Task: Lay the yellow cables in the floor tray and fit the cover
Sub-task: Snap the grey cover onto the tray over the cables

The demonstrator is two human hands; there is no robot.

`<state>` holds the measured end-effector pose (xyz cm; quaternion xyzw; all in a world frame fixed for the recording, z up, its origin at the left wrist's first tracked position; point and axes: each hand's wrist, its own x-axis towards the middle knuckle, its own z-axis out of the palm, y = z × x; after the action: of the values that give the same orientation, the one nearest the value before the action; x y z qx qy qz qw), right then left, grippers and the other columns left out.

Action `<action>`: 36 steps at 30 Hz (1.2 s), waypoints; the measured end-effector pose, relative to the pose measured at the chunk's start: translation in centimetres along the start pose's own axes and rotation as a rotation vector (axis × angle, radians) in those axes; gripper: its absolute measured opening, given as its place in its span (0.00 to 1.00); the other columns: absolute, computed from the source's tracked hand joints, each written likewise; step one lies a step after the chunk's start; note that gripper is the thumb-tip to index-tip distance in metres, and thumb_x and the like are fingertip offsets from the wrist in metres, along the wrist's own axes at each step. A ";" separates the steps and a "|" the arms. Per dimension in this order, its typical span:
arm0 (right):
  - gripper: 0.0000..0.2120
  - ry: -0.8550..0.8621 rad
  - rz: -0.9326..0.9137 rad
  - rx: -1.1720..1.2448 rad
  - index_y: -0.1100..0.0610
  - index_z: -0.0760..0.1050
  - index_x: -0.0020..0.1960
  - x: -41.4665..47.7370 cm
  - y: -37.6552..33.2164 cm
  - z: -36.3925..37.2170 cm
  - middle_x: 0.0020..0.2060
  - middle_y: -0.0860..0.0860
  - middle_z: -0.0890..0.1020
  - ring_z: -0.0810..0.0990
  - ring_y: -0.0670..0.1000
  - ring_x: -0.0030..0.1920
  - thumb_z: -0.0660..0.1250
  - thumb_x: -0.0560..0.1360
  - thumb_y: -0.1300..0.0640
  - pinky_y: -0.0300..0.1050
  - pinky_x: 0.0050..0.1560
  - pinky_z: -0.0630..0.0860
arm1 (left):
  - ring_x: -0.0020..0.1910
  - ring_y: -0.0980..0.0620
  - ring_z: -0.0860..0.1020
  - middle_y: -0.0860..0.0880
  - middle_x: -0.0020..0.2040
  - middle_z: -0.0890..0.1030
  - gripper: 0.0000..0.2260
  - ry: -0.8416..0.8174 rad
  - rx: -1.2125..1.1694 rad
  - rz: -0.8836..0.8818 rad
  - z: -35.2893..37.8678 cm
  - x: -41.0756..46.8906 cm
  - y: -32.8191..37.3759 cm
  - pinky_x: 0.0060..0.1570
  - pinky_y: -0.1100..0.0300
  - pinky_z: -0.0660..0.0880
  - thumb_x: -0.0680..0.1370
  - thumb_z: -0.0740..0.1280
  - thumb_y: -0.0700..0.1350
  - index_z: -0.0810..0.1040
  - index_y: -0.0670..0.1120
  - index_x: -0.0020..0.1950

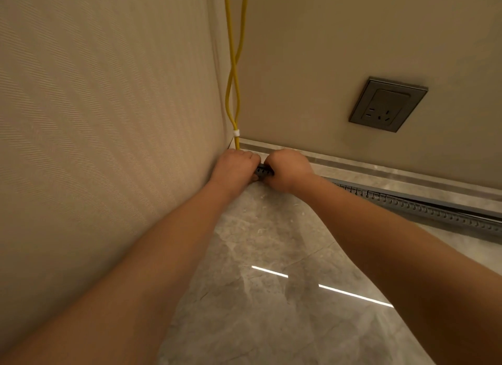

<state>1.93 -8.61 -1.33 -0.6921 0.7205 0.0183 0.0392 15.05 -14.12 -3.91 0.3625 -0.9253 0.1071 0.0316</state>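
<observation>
Much of the working spot is hidden. Both hands meet in the far corner of the room, knuckles toward the camera, so the fingertips and whatever lies under them are out of sight. Only a short dark, perforated stretch of the floor tray point(264, 171) shows in the gap between the two fists.

The left hand point(235, 165) is curled shut at the tray's left end, tight against the ribbed left wall point(108, 120). The right hand point(289, 170) is clenched just beside it, on the tray. Each appears to be gripping the tray end, though the hidden fingers leave that unsure.

The yellow cables point(233, 92) hang down the corner as a pair, crossing loosely, and are bound together by a small white tie point(236, 132) just above the hands. Below the tie they run straight down and vanish behind the left hand, so their lower ends cannot be seen, nor whether they sit in the tray.

To the right of the right forearm the tray reappears, a grey slotted channel running along the marble floor point(271, 256) near the skirting point(380, 171) and cut off at the right edge. A grey wall socket point(388, 104) sits on the far wall, well apart from the hands.
</observation>
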 end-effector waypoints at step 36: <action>0.14 -0.094 0.122 0.097 0.44 0.79 0.57 -3.7 3.7 0.3 0.49 0.49 0.82 0.79 0.54 0.48 0.67 0.72 0.52 0.44 0.39 0.71 | 0.51 0.46 0.79 0.47 0.50 0.82 0.13 -0.090 0.144 0.058 -2.7 -0.6 3.1 0.49 0.54 0.69 0.76 0.66 0.55 0.78 0.49 0.54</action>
<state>-1.65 -4.70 -1.42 -0.6426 0.7587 0.0181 0.1055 13.28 -10.88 -1.87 0.3413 -0.9258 0.1579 -0.0394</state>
